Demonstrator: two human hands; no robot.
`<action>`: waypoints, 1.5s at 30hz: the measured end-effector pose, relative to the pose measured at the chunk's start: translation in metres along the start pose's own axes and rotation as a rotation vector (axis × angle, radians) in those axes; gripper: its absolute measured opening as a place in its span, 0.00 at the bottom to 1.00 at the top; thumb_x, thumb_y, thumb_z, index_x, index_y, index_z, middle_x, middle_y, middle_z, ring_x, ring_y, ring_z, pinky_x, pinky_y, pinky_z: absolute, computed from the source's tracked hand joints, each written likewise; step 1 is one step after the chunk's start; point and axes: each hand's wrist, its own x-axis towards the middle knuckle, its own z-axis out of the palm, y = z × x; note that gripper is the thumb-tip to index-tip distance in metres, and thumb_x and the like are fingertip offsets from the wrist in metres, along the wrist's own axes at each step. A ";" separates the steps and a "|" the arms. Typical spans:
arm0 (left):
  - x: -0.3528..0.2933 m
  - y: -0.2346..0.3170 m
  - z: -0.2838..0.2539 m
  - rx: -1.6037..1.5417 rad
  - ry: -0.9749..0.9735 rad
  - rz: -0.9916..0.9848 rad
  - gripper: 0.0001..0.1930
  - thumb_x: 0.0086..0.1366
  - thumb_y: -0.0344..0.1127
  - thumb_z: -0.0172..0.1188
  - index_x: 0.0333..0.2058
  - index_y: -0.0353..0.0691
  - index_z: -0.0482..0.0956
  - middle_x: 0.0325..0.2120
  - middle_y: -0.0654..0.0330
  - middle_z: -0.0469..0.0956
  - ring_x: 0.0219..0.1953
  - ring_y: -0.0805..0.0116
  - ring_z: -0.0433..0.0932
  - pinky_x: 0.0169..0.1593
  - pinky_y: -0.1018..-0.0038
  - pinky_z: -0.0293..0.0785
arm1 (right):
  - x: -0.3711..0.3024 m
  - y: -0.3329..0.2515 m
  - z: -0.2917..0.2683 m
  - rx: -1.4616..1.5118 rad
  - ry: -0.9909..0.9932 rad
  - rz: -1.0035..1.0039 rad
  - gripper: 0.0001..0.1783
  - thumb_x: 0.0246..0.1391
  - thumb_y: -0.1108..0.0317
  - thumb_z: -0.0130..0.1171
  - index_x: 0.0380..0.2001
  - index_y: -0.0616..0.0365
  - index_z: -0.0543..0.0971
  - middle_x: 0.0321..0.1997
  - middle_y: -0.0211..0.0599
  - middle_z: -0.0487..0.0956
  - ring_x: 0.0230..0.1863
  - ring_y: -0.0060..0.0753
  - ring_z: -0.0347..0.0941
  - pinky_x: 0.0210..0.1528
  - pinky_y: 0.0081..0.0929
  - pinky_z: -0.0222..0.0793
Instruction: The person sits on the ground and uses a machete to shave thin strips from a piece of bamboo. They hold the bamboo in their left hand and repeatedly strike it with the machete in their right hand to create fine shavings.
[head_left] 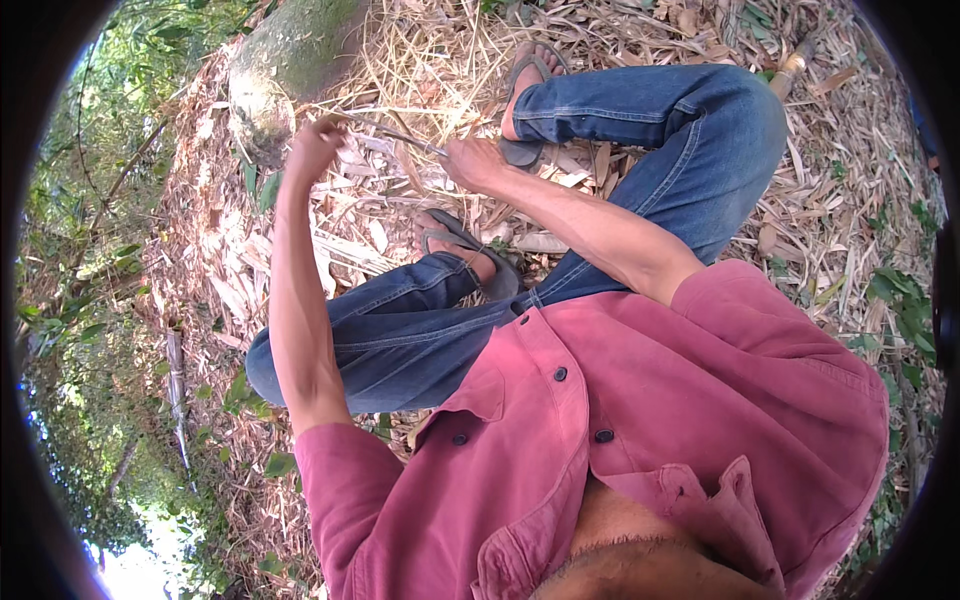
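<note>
My right hand (475, 163) is closed round one end of a thin, straight, grey blade-like piece (400, 133), which slants up to the left. Its exact kind is too small to tell. The far end of this piece comes close to the fingers of my left hand (316, 150), which are curled in. Whatever those fingers pinch, if anything, is hidden or too small to name. Both hands are over the ground in front of my feet, beside a large mossy rounded block (300, 60). Pale, straw-like shavings (420, 85) lie just beyond them.
My sandalled feet (455, 245) and bent knees in blue jeans (690, 150) are close to the hands. Dry leaves and husks (840, 120) cover the ground. Green foliage (90, 250) grows along the left, and a cut stick (793, 68) lies far right.
</note>
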 end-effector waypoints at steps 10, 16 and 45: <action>-0.033 -0.001 0.104 -0.217 0.412 0.281 0.12 0.60 0.36 0.60 0.40 0.36 0.78 0.30 0.53 0.81 0.34 0.67 0.80 0.38 0.74 0.74 | 0.002 -0.002 0.010 0.132 -0.090 0.062 0.18 0.53 0.59 0.50 0.30 0.66 0.77 0.28 0.60 0.77 0.34 0.61 0.75 0.37 0.50 0.70; -0.033 -0.002 0.108 -0.158 0.502 0.283 0.07 0.62 0.34 0.57 0.33 0.35 0.76 0.23 0.53 0.78 0.24 0.67 0.75 0.30 0.72 0.70 | 0.003 -0.004 0.019 0.147 -0.107 0.104 0.20 0.53 0.55 0.50 0.29 0.64 0.77 0.29 0.57 0.78 0.34 0.58 0.76 0.38 0.47 0.70; -0.031 -0.048 0.120 -0.542 0.732 0.036 0.09 0.62 0.33 0.57 0.36 0.31 0.76 0.26 0.54 0.78 0.28 0.70 0.77 0.31 0.74 0.72 | -0.013 0.039 0.043 0.042 -0.118 0.029 0.21 0.56 0.55 0.46 0.31 0.65 0.77 0.30 0.57 0.78 0.34 0.56 0.76 0.37 0.48 0.71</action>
